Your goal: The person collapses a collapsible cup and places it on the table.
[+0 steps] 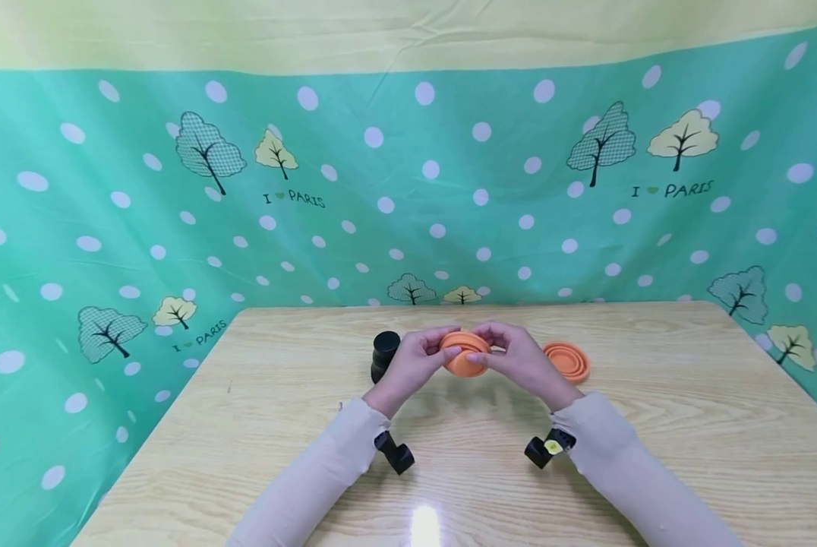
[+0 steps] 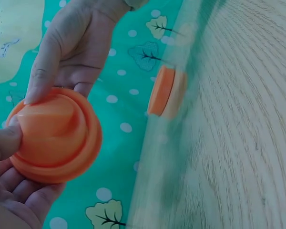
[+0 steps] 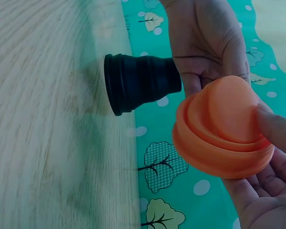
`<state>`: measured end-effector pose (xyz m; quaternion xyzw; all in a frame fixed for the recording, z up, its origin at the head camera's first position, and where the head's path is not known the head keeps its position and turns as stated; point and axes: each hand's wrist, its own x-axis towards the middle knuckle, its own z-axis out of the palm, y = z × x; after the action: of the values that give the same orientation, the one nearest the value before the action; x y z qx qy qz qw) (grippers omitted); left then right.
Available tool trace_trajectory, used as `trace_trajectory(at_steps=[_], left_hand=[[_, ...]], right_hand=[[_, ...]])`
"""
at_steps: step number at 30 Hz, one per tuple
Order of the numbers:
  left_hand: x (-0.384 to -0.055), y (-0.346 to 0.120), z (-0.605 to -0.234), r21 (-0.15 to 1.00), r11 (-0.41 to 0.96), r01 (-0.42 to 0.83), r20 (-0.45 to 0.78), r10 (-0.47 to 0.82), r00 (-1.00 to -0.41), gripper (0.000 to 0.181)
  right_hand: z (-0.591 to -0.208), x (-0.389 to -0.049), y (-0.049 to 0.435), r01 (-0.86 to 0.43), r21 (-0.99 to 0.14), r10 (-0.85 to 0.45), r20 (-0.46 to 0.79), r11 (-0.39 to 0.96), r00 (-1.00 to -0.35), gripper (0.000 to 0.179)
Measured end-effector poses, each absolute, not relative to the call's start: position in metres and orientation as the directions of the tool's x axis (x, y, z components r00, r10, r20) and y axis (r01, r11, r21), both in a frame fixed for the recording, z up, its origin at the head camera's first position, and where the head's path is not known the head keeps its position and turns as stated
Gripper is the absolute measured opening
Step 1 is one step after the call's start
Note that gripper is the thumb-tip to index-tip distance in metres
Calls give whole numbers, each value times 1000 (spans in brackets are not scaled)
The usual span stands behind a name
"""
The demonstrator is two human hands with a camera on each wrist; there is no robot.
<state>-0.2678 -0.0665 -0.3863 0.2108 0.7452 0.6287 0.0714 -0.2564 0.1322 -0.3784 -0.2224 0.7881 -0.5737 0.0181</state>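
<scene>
Both hands hold an orange collapsible cup (image 1: pixel 465 363) up over the table, its base tilted toward me. My left hand (image 1: pixel 418 357) grips its left side, thumb on the folded wall and fingers beneath the rim. Opposite it, my right hand (image 1: pixel 518 355) holds the right side in the same way. In the right wrist view the cup's stepped wall (image 3: pixel 233 109) bulges unevenly, partly pushed out. A black collapsible cup (image 3: pixel 140 83), extended and standing wide end down, is just beyond my left hand. Another orange collapsible cup (image 1: pixel 567 362), folded flat, lies right of my right hand.
The light wooden table (image 1: pixel 279 456) stretches under my arms. A green curtain (image 1: pixel 354 228) with dots and trees hangs behind its far edge. Each wrist wears a small black camera, the left one (image 1: pixel 396 453) and the right one (image 1: pixel 545 448) hanging low over the table.
</scene>
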Motion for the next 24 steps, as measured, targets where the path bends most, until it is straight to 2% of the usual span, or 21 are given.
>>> trace_trajectory(at_steps=[12,18,24], left_hand=[[-268,-66,-387,957,166,237,144,439,-887,43],[-267,-67,-384,974,57,219,175,425,-888,44],[-267,-65,-383,978,-60,199,206,386,-899,48]], right_hand=[[-381,-259,132,-369,-872,-384,235,322,-893,28],[-380,-258,131,-371,-880,-310,279,297,-909,27],[-378,-257,129,-348,-920,-184,316,179,-931,32]])
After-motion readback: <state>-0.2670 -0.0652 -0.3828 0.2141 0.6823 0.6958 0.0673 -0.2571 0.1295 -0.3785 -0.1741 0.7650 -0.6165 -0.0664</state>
